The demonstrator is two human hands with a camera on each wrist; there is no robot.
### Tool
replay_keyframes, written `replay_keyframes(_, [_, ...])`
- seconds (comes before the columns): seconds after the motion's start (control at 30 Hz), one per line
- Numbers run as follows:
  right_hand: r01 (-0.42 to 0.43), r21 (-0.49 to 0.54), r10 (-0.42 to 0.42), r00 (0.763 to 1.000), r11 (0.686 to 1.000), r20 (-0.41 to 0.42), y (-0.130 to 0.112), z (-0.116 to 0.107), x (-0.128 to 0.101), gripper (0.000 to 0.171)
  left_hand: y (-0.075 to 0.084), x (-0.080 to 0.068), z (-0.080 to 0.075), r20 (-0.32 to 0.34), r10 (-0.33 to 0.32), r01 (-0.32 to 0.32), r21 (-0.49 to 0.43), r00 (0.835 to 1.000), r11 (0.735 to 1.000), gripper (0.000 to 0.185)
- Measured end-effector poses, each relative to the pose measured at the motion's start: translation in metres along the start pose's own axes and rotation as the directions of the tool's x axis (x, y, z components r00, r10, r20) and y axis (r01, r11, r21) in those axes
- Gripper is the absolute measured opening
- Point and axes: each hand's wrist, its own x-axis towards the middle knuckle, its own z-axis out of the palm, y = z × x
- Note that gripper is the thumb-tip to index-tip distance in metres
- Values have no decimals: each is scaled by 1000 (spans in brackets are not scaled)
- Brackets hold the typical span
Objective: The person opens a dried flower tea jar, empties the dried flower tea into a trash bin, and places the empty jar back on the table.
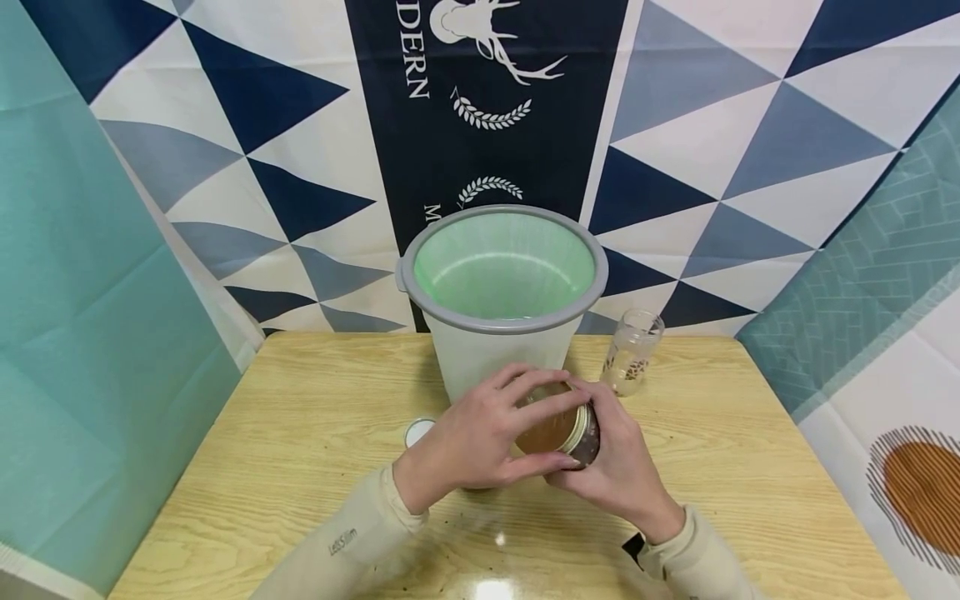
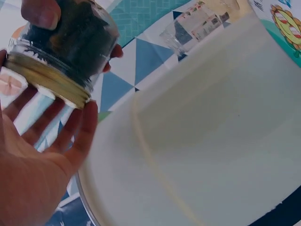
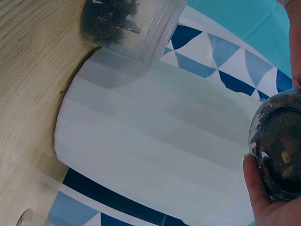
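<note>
A glass jar point(image 1: 590, 437) of dark contents is held up in front of the bin, tilted so its gold lid point(image 1: 547, 429) points left. My left hand point(image 1: 483, 425) grips that lid, thumb below and fingers spread over its edge. Around the glass body curls my right hand point(image 1: 622, 458). From the left wrist the gold lid point(image 2: 47, 80) shows with fingertips at its rim. In the right wrist view, the bottom of the jar point(image 3: 282, 146) faces the camera.
A tall white bin point(image 1: 502, 350) with a grey rim and green inside stands at the table's back. Right of it is a clear glass jar point(image 1: 633, 354) with a printed pattern. A second jar point(image 3: 127, 23), partly filled with dark bits, stands left of the bin, mostly hidden behind my left hand.
</note>
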Motion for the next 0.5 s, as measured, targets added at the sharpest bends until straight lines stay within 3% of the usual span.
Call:
replay_keyframes(0.2, [-2,-34,1,1000,999,-18,-2,0,1,92,6,6,2,-65,-81,83,36,995,996,67])
replay_keyframes(0.4, [-5,-4,5,1000,1000,-3,-4,-2,1,96,3,5,0,-3,-14,14,-21,1000,1000,80])
replay_keyframes(0.5, [-17,9,17,1000,1000,1,-4,-4,1,96,2,4,0,13,-13,14,-74,1000,997,75])
